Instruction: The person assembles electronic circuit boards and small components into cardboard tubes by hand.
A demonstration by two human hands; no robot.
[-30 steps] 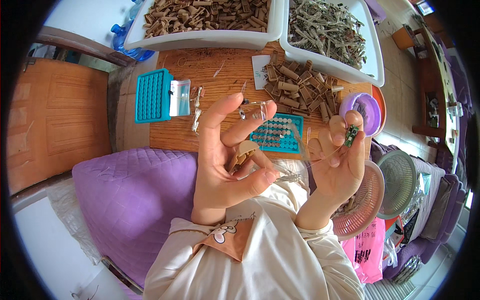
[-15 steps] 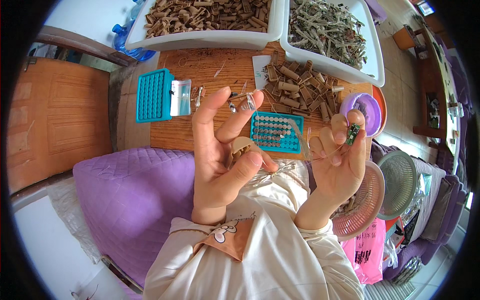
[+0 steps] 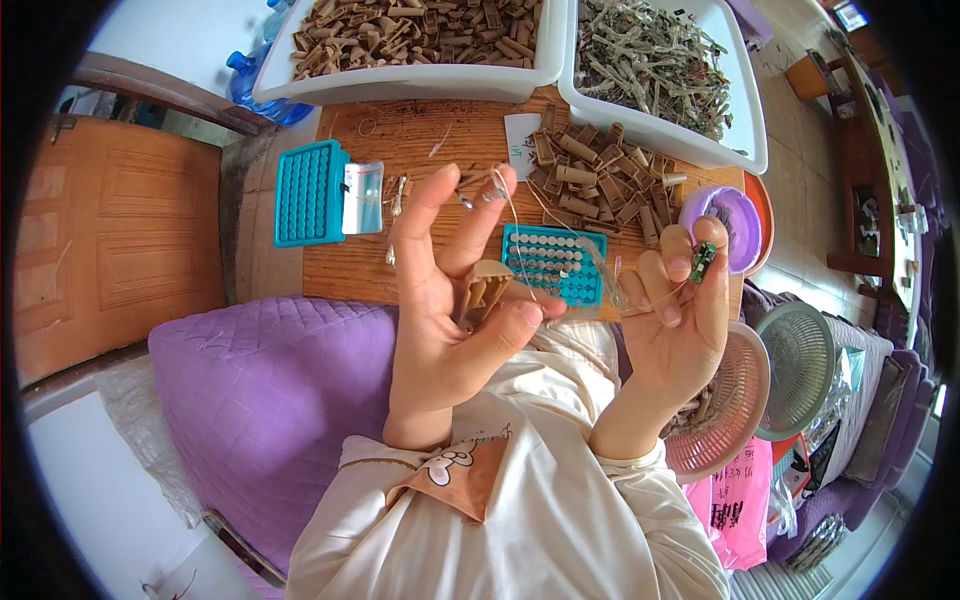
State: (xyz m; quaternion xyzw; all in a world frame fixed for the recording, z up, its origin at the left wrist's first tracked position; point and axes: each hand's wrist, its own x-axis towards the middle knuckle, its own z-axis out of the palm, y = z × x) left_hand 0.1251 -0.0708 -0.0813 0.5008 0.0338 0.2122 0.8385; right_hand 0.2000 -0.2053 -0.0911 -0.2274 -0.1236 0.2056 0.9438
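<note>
A teal perforated tray (image 3: 311, 192) lay at the left of the wooden tabletop (image 3: 420, 135), with a small clear packet (image 3: 362, 198) just beside it; neither had shifted since the earlier frames.

The left hand (image 3: 440, 310) was raised palm-up over the lap. Its thumb and middle finger pinched a small tan plastic housing (image 3: 483, 292), while the index and ring fingers (image 3: 418, 215) stood spread and upright. A second earlier the fingertips had leaned further right and closer together; now they stood straighter, and the housing sat more plainly between thumb and finger. Thin wires (image 3: 520, 215) ran from the fingertips down toward the housing.

Behind the hands, a second teal tray (image 3: 556, 262) filled with pale round pieces rested on the tabletop, more exposed than a second ago, when the left hand covered part of it. A loose heap of tan housings (image 3: 590, 180) lay beyond it.

The right hand (image 3: 680, 320) held a small green circuit board (image 3: 704, 262) pinched between thumb and fingertips, much as before, only slightly lower. A purple bowl (image 3: 735, 212) stood just behind it.
</note>
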